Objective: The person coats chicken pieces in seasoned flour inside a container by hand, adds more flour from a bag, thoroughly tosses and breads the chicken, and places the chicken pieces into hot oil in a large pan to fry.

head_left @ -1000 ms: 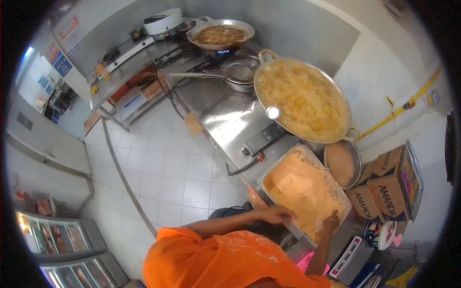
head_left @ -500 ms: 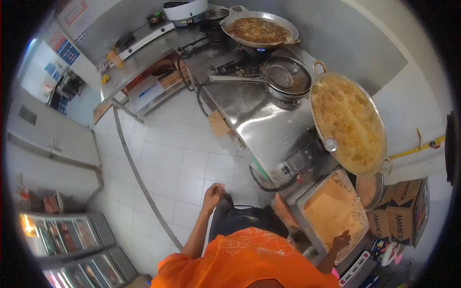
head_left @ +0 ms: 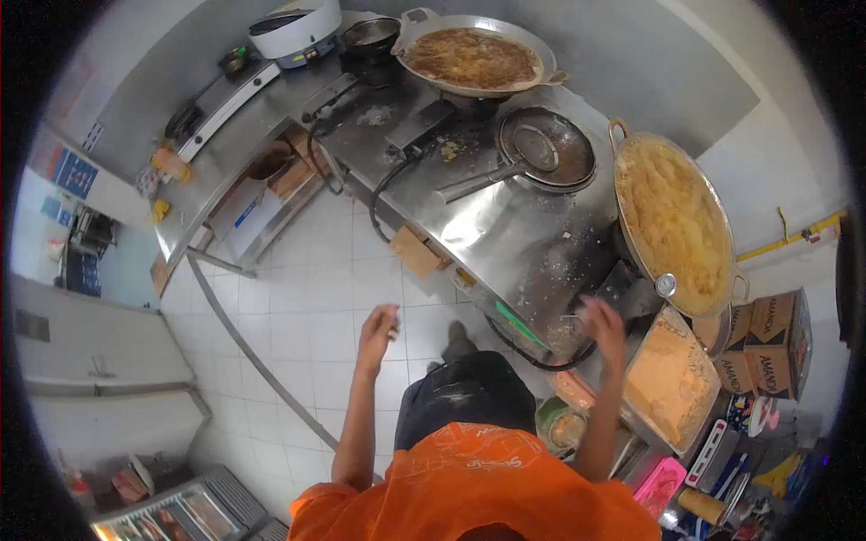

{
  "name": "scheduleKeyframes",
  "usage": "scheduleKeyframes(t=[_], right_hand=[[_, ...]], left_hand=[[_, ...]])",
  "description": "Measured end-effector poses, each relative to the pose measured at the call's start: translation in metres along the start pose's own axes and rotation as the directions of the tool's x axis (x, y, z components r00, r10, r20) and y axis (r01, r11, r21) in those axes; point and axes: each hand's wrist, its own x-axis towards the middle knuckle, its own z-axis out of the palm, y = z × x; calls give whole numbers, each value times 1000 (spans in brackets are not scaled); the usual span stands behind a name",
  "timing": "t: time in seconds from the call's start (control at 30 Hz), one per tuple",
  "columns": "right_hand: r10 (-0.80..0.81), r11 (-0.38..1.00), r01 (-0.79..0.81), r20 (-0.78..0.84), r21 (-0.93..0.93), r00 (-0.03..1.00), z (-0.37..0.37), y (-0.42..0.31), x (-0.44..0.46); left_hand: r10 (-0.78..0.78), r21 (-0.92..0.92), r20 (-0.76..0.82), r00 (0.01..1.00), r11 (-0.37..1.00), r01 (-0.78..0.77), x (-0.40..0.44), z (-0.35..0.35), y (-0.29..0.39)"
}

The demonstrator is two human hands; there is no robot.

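My left hand (head_left: 377, 332) hangs in the air over the tiled floor, its fingers loosely curled and nothing visible in them. Blurred by motion, my right hand (head_left: 603, 323) has its fingers stretched out at the front corner of the steel stove table (head_left: 541, 261). It looks empty; whether it touches the table, I cannot tell. Just right of that hand is a metal tray (head_left: 678, 451) of orange-tinted powder. Beyond it, a large wok (head_left: 677, 225) holds bubbling yellowish oil, with a round dial thermometer (head_left: 666, 286) at its rim. A long-handled strainer (head_left: 483, 183) rests over a round pan.
A second wok (head_left: 474, 59) of browner frying food stands at the back. Cardboard boxes (head_left: 767, 347) are stacked at the right wall. A pink container (head_left: 661, 482) is at lower right. A hose (head_left: 383, 194) hangs along the table edge, and a grey strip (head_left: 244, 334) crosses the floor.
My right hand has moved from over the powder tray forward to the stove table's corner. My left hand has risen slightly. The view has shifted, and the strainer's handle points more toward me.
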Motion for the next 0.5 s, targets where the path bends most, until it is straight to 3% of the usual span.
scheduleKeyframes(t=[0.03,0.07,0.1,0.13,0.2,0.27,0.33,0.37,0.4,0.43,0.47,0.5], right_hand=[[11,995,-21,91,101,996,55,-26,40],[-85,996,84,94,9,992,88,-11,108],[-10,989,12,18,-148,1000,135,-59,137],[-65,954,19,-145,-298,987,174,-83,167],[112,936,-115,-29,-334,993,204,-78,241],[82,994,-76,75,-82,994,199,-61,268],[107,994,-102,189,-38,976,161,-23,306],[165,983,-140,238,-119,957,143,1,318],[220,975,-221,33,14,975,151,-18,284],[198,974,-177,157,-139,967,130,-20,278],[-57,996,57,7,-68,998,104,30,285],[167,933,-235,-251,-272,953,127,-25,246]], left_hand=[[4,-97,39,999,995,-1,24,8,10],[6,-189,76,997,982,8,47,15,19],[64,-220,101,993,975,-40,69,24,30],[124,-257,122,985,962,-89,89,34,39],[137,-109,168,976,987,-120,119,39,54],[227,85,179,957,966,-245,149,22,71],[213,14,157,964,976,-218,161,-15,77],[198,-24,151,968,980,-197,160,-36,75],[100,-34,82,992,995,-97,169,-61,57],[4,-48,19,1000,999,-3,180,-88,35],[-73,14,-78,994,997,74,181,-109,23],[-125,82,-129,984,987,137,188,-142,-16]])
